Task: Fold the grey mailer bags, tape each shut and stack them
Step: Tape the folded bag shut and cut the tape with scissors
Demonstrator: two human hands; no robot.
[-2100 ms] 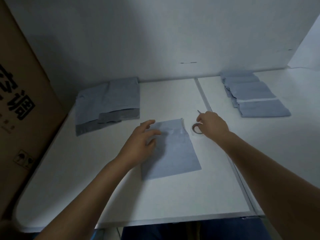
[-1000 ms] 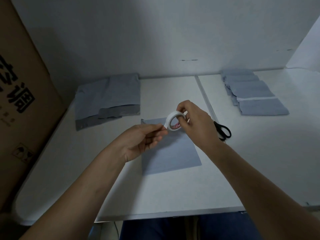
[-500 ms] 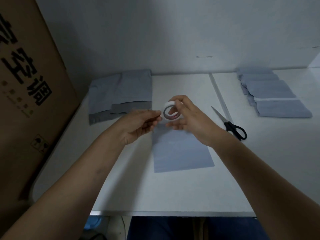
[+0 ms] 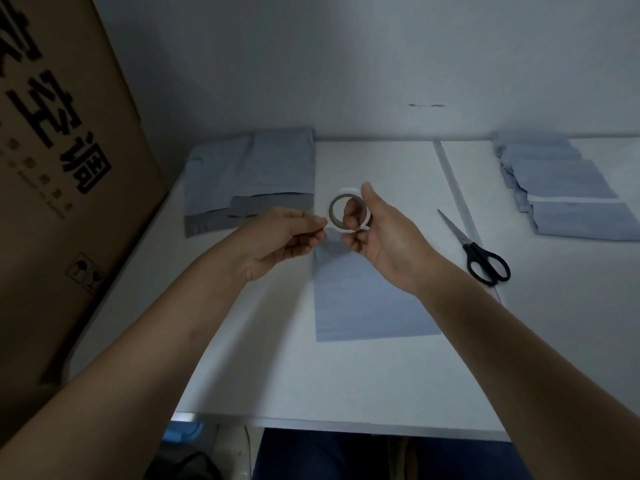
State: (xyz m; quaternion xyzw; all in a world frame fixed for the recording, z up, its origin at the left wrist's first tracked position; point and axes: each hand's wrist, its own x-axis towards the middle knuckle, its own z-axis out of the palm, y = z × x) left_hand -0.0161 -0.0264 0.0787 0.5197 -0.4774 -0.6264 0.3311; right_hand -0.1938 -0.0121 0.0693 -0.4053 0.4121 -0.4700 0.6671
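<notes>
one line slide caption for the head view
Right hand holds a tape roll above a folded grey mailer while left hand pinches at its edge.

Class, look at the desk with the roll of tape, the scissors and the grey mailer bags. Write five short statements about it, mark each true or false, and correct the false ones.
1. The right hand holds the white roll of tape above the table. True.
2. The black-handled scissors are in the left hand. False: they lie on the white table, right of the hands.
3. A folded grey mailer bag lies flat on the table under the hands. True.
4. The pile of unfolded grey mailer bags sits at the far right. False: it is at the far left, beside the brown cardboard box.
5. The folded grey bags at the far right overlap one another. True.
</notes>
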